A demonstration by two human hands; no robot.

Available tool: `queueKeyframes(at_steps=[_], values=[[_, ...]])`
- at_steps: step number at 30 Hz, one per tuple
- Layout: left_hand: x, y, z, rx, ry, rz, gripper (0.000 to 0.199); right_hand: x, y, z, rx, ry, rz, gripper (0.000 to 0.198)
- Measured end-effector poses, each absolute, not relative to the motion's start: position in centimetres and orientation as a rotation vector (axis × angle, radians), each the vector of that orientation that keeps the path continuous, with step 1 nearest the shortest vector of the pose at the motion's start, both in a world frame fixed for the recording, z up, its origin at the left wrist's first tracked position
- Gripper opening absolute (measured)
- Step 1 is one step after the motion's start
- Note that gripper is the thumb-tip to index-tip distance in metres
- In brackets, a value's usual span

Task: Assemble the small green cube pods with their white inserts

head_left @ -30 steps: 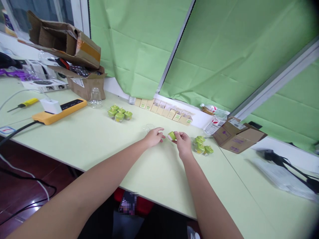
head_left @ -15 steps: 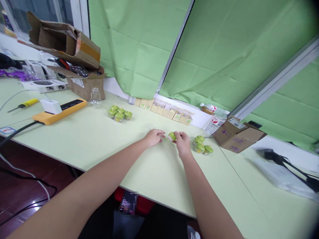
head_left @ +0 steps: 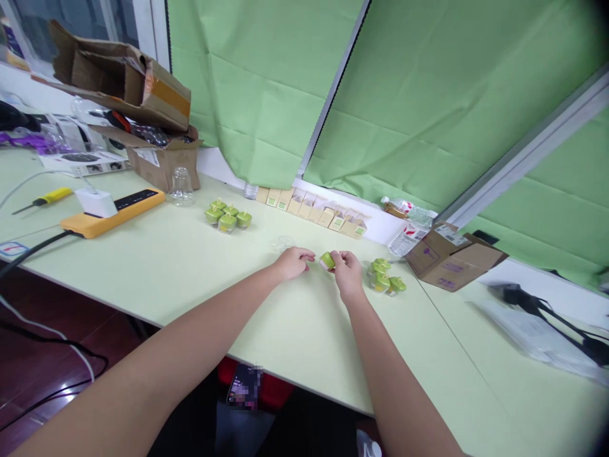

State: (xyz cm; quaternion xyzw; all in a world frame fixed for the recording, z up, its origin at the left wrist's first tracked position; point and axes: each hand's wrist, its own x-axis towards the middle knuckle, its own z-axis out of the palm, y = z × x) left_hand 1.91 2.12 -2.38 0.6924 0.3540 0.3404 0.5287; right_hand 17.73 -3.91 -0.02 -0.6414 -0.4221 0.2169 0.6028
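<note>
My right hand (head_left: 348, 271) pinches a small green candle (head_left: 327, 260) in a clear cup, tilted above the table. Facing it from the left is my left hand (head_left: 294, 263), its fingers partly bent and apart, and I see nothing in them. A clear plastic piece (head_left: 284, 242) lies just behind the left hand. Right of my right hand stands a small group of like green candles (head_left: 380, 278) in clear cups. Another cluster of green candles (head_left: 227, 217) sits farther left on the table.
Small cardboard boxes (head_left: 316, 211) form a row along the wall. Plastic bottles (head_left: 409, 236) and a brown carton (head_left: 450, 257) are at the right. On the left are an orange power strip (head_left: 114, 214), a clear jar (head_left: 181, 187), a screwdriver (head_left: 54, 197) and open cartons (head_left: 164, 162).
</note>
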Motion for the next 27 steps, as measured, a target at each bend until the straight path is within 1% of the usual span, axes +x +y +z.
queueKeyframes(at_steps=[6, 12, 27], values=[[2.09, 2.25, -2.60, 1.660, 0.847, 0.827, 0.035, 17.72, -3.94, 0.06, -1.507, -0.987, 0.493, 0.029], [2.02, 2.00, -2.26, 1.604, 0.835, 0.836, 0.040, 17.63, -4.02, 0.18, -1.500, -0.992, 0.489, 0.031], [1.84, 1.87, -2.09, 1.713, 0.847, 0.839, 0.035, 17.74, -3.87, -0.05, -1.492, -1.003, 0.496, 0.029]])
